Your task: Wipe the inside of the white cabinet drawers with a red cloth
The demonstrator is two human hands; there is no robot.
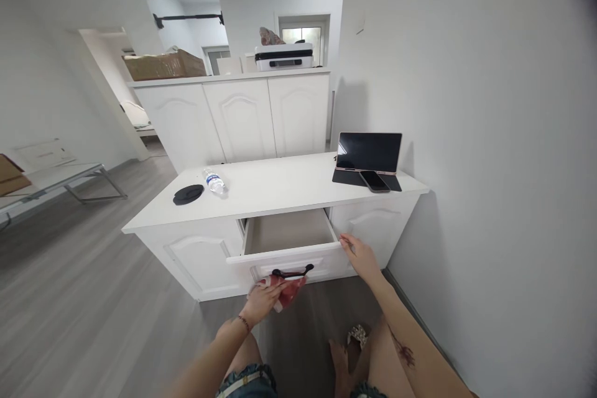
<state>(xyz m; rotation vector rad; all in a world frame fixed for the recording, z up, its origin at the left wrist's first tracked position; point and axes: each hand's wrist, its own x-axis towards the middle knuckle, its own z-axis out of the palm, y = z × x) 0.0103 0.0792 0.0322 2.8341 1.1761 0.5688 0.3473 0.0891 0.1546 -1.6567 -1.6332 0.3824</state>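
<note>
A white low cabinet (280, 189) stands against the wall with its middle drawer (289, 233) pulled out; the drawer looks bare inside. My right hand (358, 255) rests on the drawer's right front corner, fingers curled over the edge. My left hand (265, 298) is lower, just beneath the drawer's black handle (293, 272), closed on a red and white cloth (289, 291).
On the cabinet top lie a water bottle (214, 181), a black round lid (188, 193), a tablet (369, 152) on a stand and a phone (374, 180). A taller white cupboard (242, 115) with a printer (283, 57) stands behind. A wall runs along the right.
</note>
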